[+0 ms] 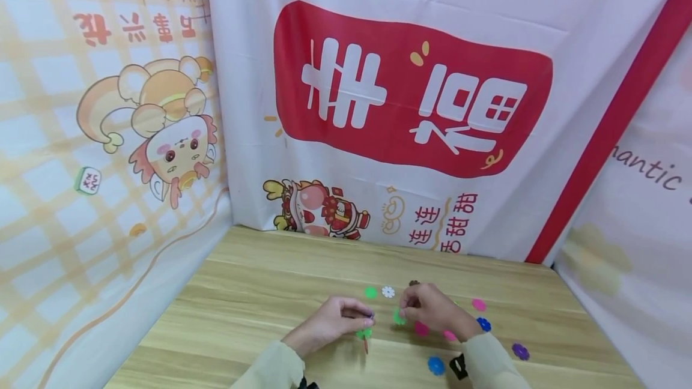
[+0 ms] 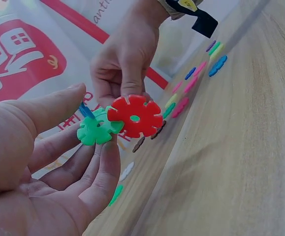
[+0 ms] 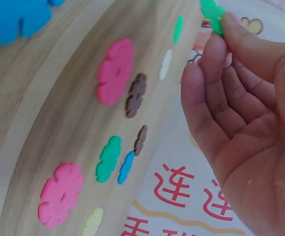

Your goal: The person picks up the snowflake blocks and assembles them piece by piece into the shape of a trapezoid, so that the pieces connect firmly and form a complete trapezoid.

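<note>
My left hand [image 1: 331, 324] pinches a small cluster of notched plastic snowflake discs above the table. In the left wrist view the cluster shows a green disc [image 2: 95, 132], a red disc [image 2: 144, 118] slotted into it and a blue piece [image 2: 86, 110] near the thumb. To its right, my right hand [image 1: 435, 306] pinches a single light-green disc [image 3: 212, 14] between thumb and forefinger; its other fingers curl loosely. The two hands are apart in the head view. In the left wrist view the right hand [image 2: 127, 59] is partly behind the cluster.
Loose discs lie on the wooden table [image 1: 243, 293]: a green disc [image 1: 370, 292] and a white disc [image 1: 388, 292] beyond the hands, a blue disc [image 1: 435, 365] near the front, a purple disc [image 1: 521, 351] at right. Printed cloths [image 1: 248, 107] hang around the table.
</note>
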Action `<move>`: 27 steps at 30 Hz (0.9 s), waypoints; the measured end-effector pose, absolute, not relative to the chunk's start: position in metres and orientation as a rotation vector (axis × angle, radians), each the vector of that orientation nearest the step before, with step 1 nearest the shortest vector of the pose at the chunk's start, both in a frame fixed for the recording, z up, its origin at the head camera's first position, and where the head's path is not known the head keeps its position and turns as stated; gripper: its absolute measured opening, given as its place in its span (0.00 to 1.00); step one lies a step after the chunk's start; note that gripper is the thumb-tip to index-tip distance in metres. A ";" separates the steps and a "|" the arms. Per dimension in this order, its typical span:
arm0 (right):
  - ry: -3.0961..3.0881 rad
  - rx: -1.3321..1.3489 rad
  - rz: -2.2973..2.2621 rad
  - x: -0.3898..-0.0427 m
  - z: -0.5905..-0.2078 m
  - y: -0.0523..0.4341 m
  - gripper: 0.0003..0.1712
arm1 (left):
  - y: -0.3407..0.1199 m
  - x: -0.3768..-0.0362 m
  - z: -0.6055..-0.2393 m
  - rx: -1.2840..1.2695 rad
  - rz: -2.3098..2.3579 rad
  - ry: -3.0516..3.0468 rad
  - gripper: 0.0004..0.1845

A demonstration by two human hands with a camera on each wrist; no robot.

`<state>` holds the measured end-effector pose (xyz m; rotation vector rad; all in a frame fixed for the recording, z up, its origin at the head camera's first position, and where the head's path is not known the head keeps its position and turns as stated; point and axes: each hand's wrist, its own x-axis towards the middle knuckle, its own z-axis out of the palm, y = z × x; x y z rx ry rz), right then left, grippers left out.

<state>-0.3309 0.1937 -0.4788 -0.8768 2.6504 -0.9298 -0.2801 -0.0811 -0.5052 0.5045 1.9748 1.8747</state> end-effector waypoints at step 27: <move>2.600 -0.850 -1.294 -0.295 -0.458 0.162 0.08 | -0.076 -0.278 -0.511 0.627 1.888 1.981 0.19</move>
